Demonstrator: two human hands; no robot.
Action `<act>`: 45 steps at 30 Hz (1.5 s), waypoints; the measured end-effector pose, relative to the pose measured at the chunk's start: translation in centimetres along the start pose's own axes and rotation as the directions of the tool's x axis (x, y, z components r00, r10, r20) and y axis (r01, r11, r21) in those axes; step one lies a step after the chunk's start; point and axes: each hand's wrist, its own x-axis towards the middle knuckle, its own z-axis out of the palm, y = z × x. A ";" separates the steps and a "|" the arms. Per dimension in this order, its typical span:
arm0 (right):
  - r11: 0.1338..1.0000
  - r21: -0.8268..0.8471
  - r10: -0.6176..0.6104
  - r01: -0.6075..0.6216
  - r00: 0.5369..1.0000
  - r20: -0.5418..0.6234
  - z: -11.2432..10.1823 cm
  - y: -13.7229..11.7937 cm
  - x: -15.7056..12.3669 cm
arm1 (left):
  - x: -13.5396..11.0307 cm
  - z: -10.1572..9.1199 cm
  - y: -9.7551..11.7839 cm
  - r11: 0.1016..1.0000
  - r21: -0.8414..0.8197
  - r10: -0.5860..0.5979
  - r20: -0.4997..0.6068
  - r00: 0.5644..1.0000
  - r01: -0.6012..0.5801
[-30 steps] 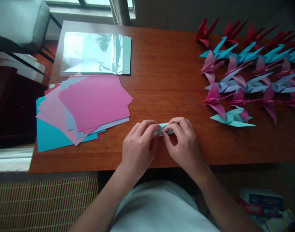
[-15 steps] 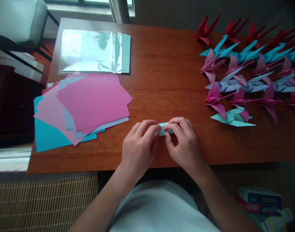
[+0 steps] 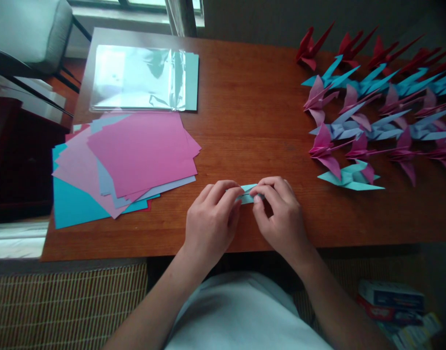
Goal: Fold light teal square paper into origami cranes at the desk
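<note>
A small folded piece of mint-green origami paper (image 3: 248, 198) lies between my hands near the table's front edge. My left hand (image 3: 213, 214) is closed on its left end, the fingertips partly hidden behind the knuckles. At the right end, my right hand (image 3: 279, 206) pinches the paper between thumb and fingers. A dark slit runs along the middle of the folded paper. To the right stands a finished mint-green paper crane (image 3: 350, 177), apart from both hands.
Rows of red, blue, pink, lavender and magenta paper cranes (image 3: 323, 146) cover the table's right side. A fanned stack of coloured paper sheets (image 3: 146, 150) lies at left, below a clear plastic packet (image 3: 135, 78) of paper. A chair (image 3: 33, 34) stands beyond the table (image 3: 244, 121).
My right thumb and fingers have shifted slightly right along the mint-green paper, showing a little more of it. My left hand keeps its hold.
</note>
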 end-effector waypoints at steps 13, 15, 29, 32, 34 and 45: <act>0.999 -0.039 -0.016 0.015 1.000 -0.014 0.4 0.1 0.0 | 0.1 0.1 1.0 0.985 0.172 0.016 0.015 1.000 -0.018; 0.999 -0.035 -0.016 0.016 1.000 -0.013 0.4 0.1 0.0 | 0.0 0.0 0.9 0.985 0.172 0.027 0.037 0.999 -0.033; 1.000 0.007 -0.029 0.030 0.999 -0.016 0.4 0.3 -0.1 | -1.3 -1.8 -1.0 0.937 -0.337 0.055 -0.109 0.993 -0.089; 0.999 -0.007 -0.045 0.045 0.999 -0.012 0.4 0.2 -0.2 | -2.1 -2.1 -0.6 0.958 -0.270 0.040 -0.189 0.981 -0.091; 0.999 -0.012 -0.047 0.046 0.999 -0.012 0.3 0.2 -0.1 | -2.6 -2.0 -0.2 0.974 -0.201 0.072 -0.181 0.981 -0.108; 0.992 -0.113 -0.049 0.054 0.998 0.044 -0.4 0.4 2.8 | -4.0 -0.6 0.8 0.960 0.143 0.229 0.091 0.969 -0.240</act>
